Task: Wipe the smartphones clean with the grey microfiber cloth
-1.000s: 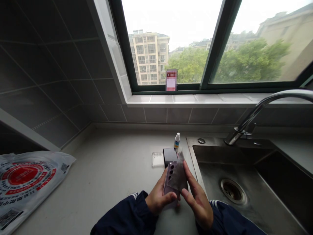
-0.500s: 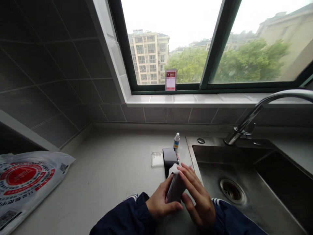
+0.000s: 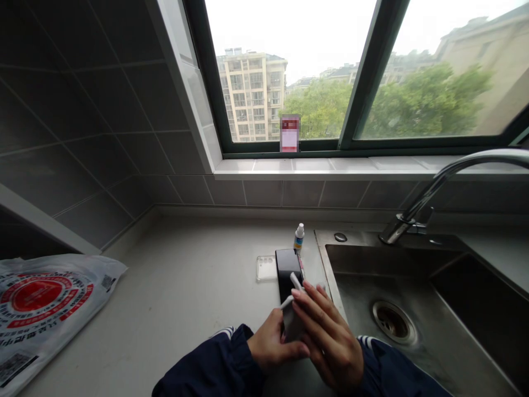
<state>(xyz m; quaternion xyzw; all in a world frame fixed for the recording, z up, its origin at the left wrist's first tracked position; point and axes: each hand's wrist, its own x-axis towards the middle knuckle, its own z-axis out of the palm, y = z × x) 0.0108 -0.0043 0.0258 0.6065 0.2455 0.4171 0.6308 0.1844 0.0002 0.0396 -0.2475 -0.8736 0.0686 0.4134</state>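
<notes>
Left hand (image 3: 273, 343) angled inward, thumb across the lower end, fingers holding the phone, which is hidden under a grey cloth (image 3: 293, 322) above the bench (image 3: 198, 264), nearer than the dark slab (image 3: 288, 267). Right hand (image 3: 328, 336) slants in, fingers straight, together, laid over the cloth; cannot tell if they pinch it. Versus 1.0 s ago: 3 phone lenses now covered, right fingers less spread.

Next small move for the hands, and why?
I'd probably slide the right hand lightly along the gray cloth: its fingers lie across the cloth, and the left hand braces from the opposite side.
</notes>
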